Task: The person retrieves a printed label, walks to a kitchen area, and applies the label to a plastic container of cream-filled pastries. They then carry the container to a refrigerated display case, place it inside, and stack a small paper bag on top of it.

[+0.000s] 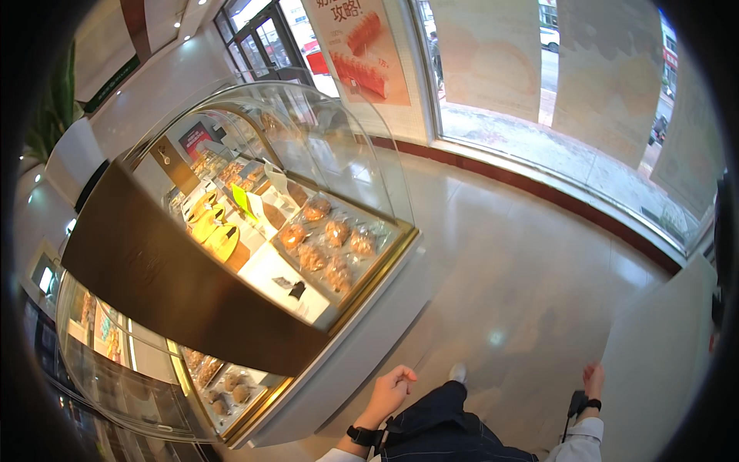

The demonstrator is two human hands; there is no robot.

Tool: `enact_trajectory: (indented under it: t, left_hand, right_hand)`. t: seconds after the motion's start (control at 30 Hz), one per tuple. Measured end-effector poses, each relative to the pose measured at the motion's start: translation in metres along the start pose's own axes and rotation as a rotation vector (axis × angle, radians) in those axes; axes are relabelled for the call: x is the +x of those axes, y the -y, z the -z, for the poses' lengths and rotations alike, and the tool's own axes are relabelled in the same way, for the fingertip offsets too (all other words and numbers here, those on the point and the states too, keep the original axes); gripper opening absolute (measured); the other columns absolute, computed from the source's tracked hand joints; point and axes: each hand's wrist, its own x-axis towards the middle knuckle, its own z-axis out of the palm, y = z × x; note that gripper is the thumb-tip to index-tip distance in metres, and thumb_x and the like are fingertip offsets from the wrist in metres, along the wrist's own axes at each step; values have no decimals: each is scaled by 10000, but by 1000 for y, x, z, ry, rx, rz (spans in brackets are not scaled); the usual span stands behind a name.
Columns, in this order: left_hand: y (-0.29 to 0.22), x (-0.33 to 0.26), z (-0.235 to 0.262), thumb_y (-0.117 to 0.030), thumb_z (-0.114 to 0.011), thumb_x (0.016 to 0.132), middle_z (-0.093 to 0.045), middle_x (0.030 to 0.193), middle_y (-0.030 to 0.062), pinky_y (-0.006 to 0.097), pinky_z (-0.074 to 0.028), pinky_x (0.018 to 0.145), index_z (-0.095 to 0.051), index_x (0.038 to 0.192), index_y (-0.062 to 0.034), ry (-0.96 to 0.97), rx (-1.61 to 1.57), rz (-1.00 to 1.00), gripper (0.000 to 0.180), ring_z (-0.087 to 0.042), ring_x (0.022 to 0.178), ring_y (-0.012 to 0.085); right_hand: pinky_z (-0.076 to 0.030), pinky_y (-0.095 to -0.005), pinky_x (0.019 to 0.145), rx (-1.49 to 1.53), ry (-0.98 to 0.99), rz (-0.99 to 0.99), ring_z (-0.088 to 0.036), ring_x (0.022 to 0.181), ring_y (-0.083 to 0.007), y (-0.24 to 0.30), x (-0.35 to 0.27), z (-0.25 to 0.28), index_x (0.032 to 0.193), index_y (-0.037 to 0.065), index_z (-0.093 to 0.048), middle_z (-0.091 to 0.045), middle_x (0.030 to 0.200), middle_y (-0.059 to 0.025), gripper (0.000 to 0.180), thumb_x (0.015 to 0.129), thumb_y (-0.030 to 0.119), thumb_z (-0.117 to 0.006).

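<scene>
My left hand (391,393) hangs at my side with its fingers curled shut and nothing in it, close to the pale base of a curved glass display case (308,154). A black band sits on that wrist. My right hand (593,381) is down by my right hip, fingers held together, holding nothing that shows; a small black device (576,403) hangs just beside its wrist. My dark trouser leg (446,420) and a white shoe (458,373) are between the hands.
Inside the case lie bagged pastries (327,246), yellow trays (212,231) and more baked goods on a lower shelf (227,389). A glossy tiled floor (508,269) runs to large windows (585,92). A pale counter (662,362) stands at right.
</scene>
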Motion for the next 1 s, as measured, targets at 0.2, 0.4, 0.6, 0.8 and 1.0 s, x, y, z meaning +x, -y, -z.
enact_trajectory:
  t: [0.2, 0.4, 0.6, 0.8, 1.0]
  left_hand:
    - [-72, 182, -27, -83, -559, 789, -571, 725, 78, 362, -449, 611, -573, 837, -46, -411, 840, -598, 63, -560, 705, 227]
    - [-221, 391, -24, -149, -583, 783, -485, 775, 86, 385, -378, 655, -515, 801, -61, -653, 1321, -763, 112, -484, 757, 271]
    - [-296, 511, -4, -257, -596, 836, -556, 823, 92, 393, -364, 791, -588, 820, -65, -873, 1587, -495, 193, -511, 863, 262]
    - [-289, 531, 0, -386, -571, 877, -593, 977, 129, 421, -321, 936, -653, 926, -37, -976, 1668, 371, 362, -487, 1066, 292]
    - [-263, 547, 12, -481, -533, 894, -539, 1133, 108, 390, -272, 1022, -618, 1129, -25, -889, 1980, 786, 520, -426, 1135, 263]
  right_hand:
    - [-504, -288, 694, -711, 616, 557, -609, 762, -168, 83, 6, -274, 1084, 65, -609, -645, 877, -62, 202, 944, 201, -556]
    - [-528, -376, 738, -1168, 495, -157, -677, 784, -231, 20, 71, -240, 925, 19, -710, -711, 842, -114, 244, 862, 62, -478]
    - [-503, -377, 629, -1423, 560, -566, -641, 709, -235, 40, 213, -256, 976, 45, -636, -662, 836, -108, 165, 875, 119, -529]
    - [-476, -360, 530, -1455, 778, -376, -599, 622, -217, 124, 402, -465, 873, 64, -586, -603, 747, -87, 110, 887, 147, -515]
    - [-449, -342, 431, -1190, 956, 94, -558, 536, -198, 219, 593, -799, 769, 82, -535, -543, 658, -66, 163, 899, 174, -501]
